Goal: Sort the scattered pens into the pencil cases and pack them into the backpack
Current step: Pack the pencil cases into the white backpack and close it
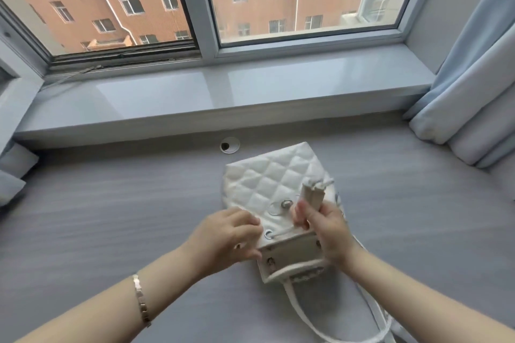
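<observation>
Grey wood-grain desk [111, 203] under a white quilted backpack [267, 181], grommet [230, 144] behind.

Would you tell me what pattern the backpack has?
White diamond quilting on the backpack, seen in the head view.

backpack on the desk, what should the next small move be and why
Probably pull the drawstring snug through the eyelet to cinch the white quilted backpack. The left hand pinches the rim there, the right hand grips the beige tab, and no pens or cases lie in view.
</observation>
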Motion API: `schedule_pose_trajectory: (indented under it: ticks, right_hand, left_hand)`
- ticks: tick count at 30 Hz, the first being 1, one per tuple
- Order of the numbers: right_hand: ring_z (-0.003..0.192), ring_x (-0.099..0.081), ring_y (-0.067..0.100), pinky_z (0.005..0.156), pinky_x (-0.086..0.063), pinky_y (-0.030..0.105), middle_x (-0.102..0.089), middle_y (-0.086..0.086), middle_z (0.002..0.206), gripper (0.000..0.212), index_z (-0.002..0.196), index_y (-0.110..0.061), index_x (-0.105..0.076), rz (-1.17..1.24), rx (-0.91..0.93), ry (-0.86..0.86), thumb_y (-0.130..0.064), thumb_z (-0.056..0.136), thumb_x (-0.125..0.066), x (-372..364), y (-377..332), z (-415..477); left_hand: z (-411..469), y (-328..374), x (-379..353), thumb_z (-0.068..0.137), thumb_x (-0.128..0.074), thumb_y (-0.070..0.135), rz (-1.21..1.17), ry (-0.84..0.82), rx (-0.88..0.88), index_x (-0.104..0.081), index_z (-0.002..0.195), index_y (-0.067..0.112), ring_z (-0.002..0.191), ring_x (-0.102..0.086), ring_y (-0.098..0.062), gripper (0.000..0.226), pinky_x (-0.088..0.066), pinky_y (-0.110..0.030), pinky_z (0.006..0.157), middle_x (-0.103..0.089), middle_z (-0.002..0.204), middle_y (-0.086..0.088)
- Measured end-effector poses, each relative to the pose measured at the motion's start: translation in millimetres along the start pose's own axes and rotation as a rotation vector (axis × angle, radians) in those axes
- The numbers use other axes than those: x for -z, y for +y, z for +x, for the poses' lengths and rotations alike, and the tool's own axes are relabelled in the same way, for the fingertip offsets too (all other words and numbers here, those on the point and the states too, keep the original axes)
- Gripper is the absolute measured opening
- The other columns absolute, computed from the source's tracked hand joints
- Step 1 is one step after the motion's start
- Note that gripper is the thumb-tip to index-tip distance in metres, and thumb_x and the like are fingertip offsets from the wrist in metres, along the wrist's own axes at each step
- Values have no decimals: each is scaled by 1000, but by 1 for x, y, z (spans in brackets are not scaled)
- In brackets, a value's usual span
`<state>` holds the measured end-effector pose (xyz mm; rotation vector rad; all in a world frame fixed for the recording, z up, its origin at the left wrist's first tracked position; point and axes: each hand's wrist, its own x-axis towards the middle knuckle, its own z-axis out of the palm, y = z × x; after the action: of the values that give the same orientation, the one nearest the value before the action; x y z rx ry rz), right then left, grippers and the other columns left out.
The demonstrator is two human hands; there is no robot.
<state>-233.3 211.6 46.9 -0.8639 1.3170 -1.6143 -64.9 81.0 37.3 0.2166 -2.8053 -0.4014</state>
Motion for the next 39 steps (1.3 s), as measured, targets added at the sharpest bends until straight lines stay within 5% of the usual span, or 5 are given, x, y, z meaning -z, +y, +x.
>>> schedule_pose_trajectory:
  ticks: [6, 12, 29, 34, 39]
  right_hand:
    - [55, -38, 16, 57, -33, 28, -37, 6, 58, 70, 52, 7, -40, -306, 167, -40, -54, 85, -54, 6, 18, -26]
    - [61, -41, -1, 63, -38, 15, -39, -21, 60, 39, 55, -25, -38, -537, 299, 92, -40, 81, -63, 0, 15, -34]
    - [37, -24, 1, 43, -22, 10, -26, -11, 34, 53, 35, -22, -23, -240, -16, 82, -13, 71, -62, -14, -14, -40]
    - [39, -23, 1, 42, -22, 11, -25, -12, 38, 61, 39, -22, -26, -208, -124, 153, 2, 83, -61, -12, -12, -42]
    - [54, -26, 6, 48, -23, 18, -34, -1, 56, 30, 57, 3, -46, -249, -165, 59, -15, 76, -60, -14, -15, -33]
  left_hand:
    - [76, 2, 34, 52, -82, 51, 107, -669, -102, -24, 146, 28, 139, -24, -13, 113, -22, -28, 110, -29, 151, 9]
    - [122, 18, 6, 34, -78, 67, 394, -863, -518, 7, 148, 25, 142, 18, -14, 149, 11, -46, 115, 6, 158, 11]
    - [97, 13, -19, 52, -81, 50, 255, -646, -237, -29, 144, 33, 142, -22, -9, 107, -20, -40, 115, -25, 153, 16]
    - [88, 40, 30, 88, -59, 29, -715, -312, 462, -66, 104, 15, 85, -64, -6, 22, -50, -19, 77, -70, 89, 5]
    - [89, 75, 59, 71, -65, 55, -397, -424, 312, -62, 89, 25, 64, -47, 0, 35, -40, -23, 65, -50, 66, 11]
